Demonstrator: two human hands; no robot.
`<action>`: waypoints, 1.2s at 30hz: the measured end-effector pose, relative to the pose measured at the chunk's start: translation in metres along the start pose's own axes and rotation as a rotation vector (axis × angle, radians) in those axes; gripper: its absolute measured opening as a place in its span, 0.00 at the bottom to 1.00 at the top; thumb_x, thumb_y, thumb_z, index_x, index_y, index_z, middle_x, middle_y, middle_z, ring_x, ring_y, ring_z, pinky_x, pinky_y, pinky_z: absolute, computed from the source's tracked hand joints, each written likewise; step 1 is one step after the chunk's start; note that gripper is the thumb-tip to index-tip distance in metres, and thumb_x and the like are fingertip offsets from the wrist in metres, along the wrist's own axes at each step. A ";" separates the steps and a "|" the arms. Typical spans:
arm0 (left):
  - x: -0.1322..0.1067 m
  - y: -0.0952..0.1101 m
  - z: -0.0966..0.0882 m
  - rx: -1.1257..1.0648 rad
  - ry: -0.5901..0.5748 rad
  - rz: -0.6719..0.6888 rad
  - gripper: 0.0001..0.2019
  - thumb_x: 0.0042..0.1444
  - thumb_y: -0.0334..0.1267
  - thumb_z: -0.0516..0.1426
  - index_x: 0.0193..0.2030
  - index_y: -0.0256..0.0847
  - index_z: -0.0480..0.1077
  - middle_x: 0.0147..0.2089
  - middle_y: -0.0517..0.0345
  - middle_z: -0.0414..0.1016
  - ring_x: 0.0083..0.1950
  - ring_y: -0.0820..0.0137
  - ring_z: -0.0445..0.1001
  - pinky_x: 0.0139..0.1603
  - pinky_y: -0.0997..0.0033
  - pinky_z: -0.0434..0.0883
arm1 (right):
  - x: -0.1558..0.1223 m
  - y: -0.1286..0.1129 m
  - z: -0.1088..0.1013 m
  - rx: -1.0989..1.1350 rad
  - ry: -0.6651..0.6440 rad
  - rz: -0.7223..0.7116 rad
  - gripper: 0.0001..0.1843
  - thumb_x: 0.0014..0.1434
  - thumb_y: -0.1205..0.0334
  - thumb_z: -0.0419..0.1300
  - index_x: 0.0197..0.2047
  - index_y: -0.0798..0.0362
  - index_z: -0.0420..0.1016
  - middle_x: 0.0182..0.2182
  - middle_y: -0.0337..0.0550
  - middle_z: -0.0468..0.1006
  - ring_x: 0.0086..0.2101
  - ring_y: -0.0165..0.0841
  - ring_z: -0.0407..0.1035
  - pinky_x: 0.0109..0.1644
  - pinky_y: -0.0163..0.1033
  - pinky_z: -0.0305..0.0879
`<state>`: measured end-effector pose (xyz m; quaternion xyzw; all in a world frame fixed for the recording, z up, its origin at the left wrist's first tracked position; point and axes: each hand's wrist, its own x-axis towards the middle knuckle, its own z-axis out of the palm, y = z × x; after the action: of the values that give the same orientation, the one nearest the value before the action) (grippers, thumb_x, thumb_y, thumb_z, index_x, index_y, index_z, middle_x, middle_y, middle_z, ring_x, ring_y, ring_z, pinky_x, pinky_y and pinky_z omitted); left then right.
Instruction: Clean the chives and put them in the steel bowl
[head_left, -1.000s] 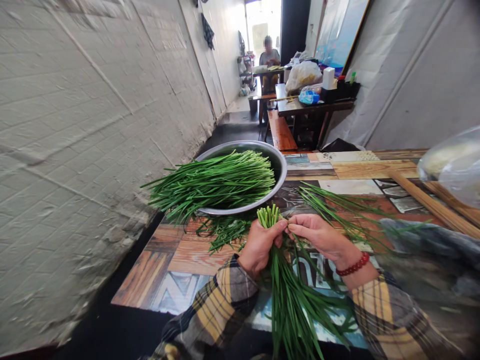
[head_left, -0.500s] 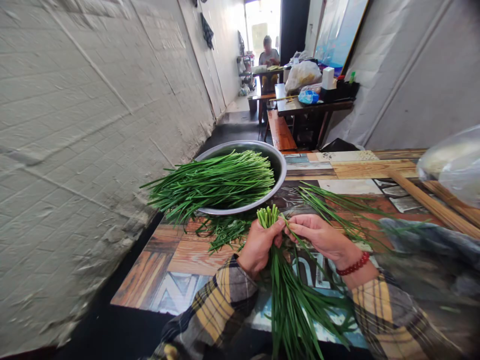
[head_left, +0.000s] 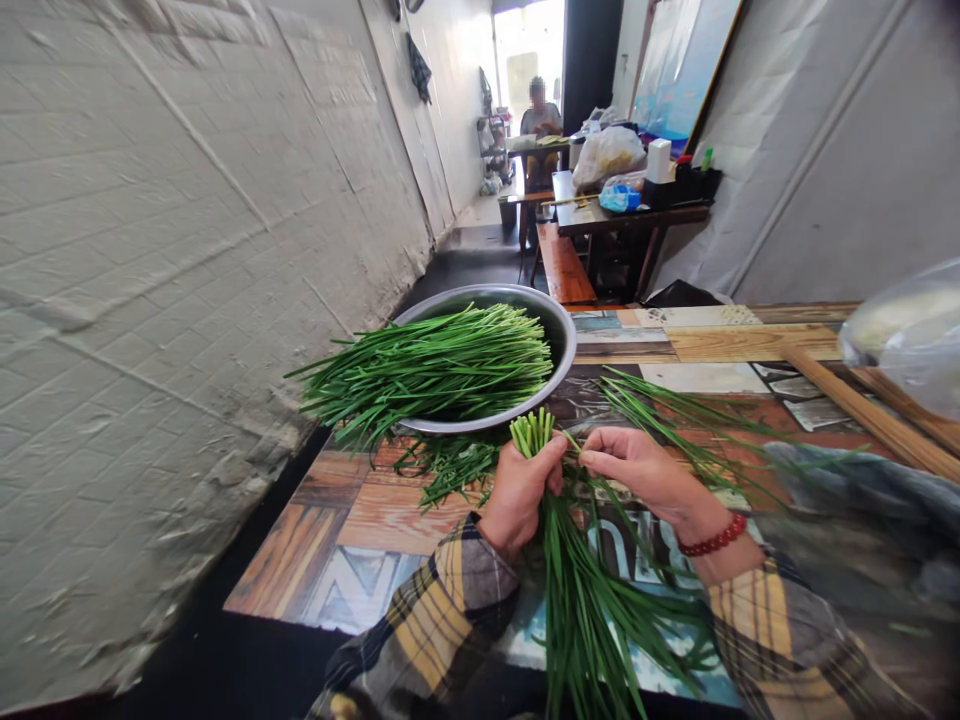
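My left hand [head_left: 521, 492] is closed around a bunch of garlic chives [head_left: 574, 600], pale cut ends up, long green leaves hanging toward me over the table edge. Just right of it, my right hand [head_left: 637, 472] pinches a single chive stalk [head_left: 574, 440] between thumb and forefinger. Behind the hands stands a metal basin [head_left: 561, 368] heaped with chives [head_left: 442, 365], their leaves spilling over its left rim. Loose chive scraps [head_left: 461, 470] lie in front of the basin. More chive stalks [head_left: 667, 415] are spread on the table to the right.
The patterned wooden table [head_left: 420, 515] extends beneath everything. At right are wooden strips [head_left: 874, 410], a clear plastic bag [head_left: 911, 330] and a greyish plastic sheet [head_left: 862, 490]. A brick-patterned wall [head_left: 165, 300] runs along the left. Farther back, a person [head_left: 540, 118] sits beyond a cluttered table [head_left: 600, 215].
My right hand has shifted slightly right, away from the bunch, with the stalk in its fingers. My left hand keeps its hold; the whole view has moved a little.
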<state>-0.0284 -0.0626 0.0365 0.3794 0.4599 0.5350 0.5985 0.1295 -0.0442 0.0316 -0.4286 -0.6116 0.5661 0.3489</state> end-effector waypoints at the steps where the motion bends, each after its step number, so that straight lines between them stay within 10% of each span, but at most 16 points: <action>1: 0.000 0.000 0.000 -0.001 0.009 -0.002 0.17 0.44 0.48 0.65 0.28 0.37 0.67 0.14 0.70 0.57 0.15 0.81 0.54 0.17 0.78 0.54 | 0.000 0.000 0.000 -0.029 0.002 -0.005 0.16 0.53 0.49 0.62 0.27 0.54 0.71 0.24 0.36 0.68 0.26 0.27 0.58 0.30 0.35 0.53; 28: 0.002 -0.001 0.001 -0.022 0.029 -0.063 0.15 0.47 0.46 0.62 0.24 0.39 0.62 0.15 0.70 0.57 0.15 0.81 0.53 0.17 0.77 0.54 | -0.003 -0.006 0.000 0.130 0.022 0.046 0.15 0.54 0.49 0.62 0.28 0.54 0.73 0.25 0.38 0.71 0.27 0.28 0.60 0.33 0.36 0.54; 36: 0.003 0.002 0.001 -0.087 0.046 -0.117 0.16 0.46 0.43 0.63 0.39 0.35 0.70 0.19 0.70 0.58 0.17 0.81 0.56 0.18 0.78 0.56 | 0.001 -0.008 0.005 0.045 0.112 -0.083 0.14 0.52 0.50 0.63 0.30 0.54 0.73 0.25 0.37 0.70 0.28 0.28 0.61 0.33 0.36 0.56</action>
<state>-0.0277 -0.0592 0.0379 0.3132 0.4711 0.5272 0.6341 0.1236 -0.0448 0.0393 -0.4258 -0.5955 0.5399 0.4154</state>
